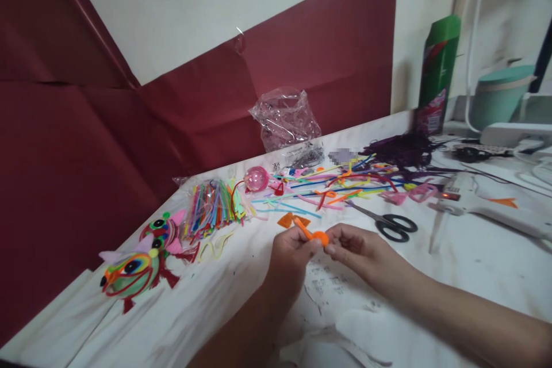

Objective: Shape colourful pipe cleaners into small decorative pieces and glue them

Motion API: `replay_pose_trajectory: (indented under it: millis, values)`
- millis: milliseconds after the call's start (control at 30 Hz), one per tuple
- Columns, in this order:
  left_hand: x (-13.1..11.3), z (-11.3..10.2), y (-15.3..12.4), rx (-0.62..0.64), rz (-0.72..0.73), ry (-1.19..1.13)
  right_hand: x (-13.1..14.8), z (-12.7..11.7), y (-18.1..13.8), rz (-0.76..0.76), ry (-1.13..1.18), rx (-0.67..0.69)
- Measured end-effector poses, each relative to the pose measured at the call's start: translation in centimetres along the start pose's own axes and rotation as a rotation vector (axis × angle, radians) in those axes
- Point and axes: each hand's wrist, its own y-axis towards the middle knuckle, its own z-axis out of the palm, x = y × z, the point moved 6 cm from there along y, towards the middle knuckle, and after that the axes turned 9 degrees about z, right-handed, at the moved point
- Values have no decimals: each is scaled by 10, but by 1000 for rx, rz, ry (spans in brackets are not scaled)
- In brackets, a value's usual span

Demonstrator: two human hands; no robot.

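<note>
An orange pipe cleaner, wound into a small flat coil with a straight tail, is pinched between my two hands over the table. The fingers of my left hand close on the tail and the coil's left edge. From the other side, my right hand grips the coil's right edge between thumb and fingers. Just behind my left hand lies an orange bow-shaped piece, partly covered by the tail. Black-handled scissors rest on the table beyond my right hand.
Fuzzy animal figures stand at left beside a bag of coloured pipe cleaners. Loose pipe cleaners and dark purple thread lie behind. At right are a glue gun, a green bottle and cables.
</note>
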Motion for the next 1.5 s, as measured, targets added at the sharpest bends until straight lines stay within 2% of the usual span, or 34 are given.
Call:
replay_pose_trajectory:
  millis: [233,433,633,733,867,967,1100,1200,1500]
  values:
    - [-9,7,-5,54,41,266,-1,-5,-2,8,-64,-96]
    - [-19,2,-4,-17,127,421,2,-8,-1,20,-98,-98]
    - [-28,5,-2,54,177,456,4,-9,-2,60,-185,-63]
    - [-24,5,-1,101,151,396,5,-7,-1,96,-146,-14]
    - [-14,2,-1,19,67,216,9,-4,0,67,18,17]
    - [-12,2,-3,-44,61,161,8,-3,0,51,36,-3]
    - [-18,3,-4,-13,120,326,4,-6,0,37,-77,-56]
    - [-25,4,-3,39,175,460,4,-7,0,42,-167,-47]
    - [-27,8,0,126,117,495,2,-7,-1,75,-322,-52]
